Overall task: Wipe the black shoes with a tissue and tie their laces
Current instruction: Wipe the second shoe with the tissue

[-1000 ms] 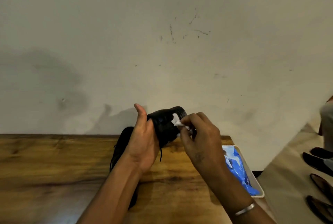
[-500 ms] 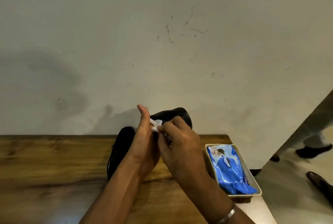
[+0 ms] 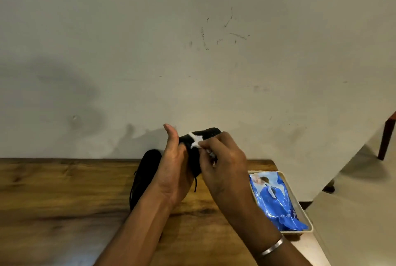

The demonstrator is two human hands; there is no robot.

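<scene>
The left hand [image 3: 173, 171] grips the raised black lace-up shoe [image 3: 209, 134]. The right hand [image 3: 222, 167] pinches the crumpled white tissue [image 3: 196, 140] against the shoe's upper. The second black shoe [image 3: 147, 169] lies on the table at 8 o'clock from the raised one. Wipe in firm, overlapping strokes and brace the shoe steadily.

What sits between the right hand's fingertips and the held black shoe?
A white tissue, pinched by the right hand against the shoe; head view shows it.

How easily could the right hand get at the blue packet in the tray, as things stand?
Probably yes, though it is busy: the right hand pinches the tissue against the held shoe. The blue packet lies uncovered in its tray close beside that hand, with nothing between.
</scene>
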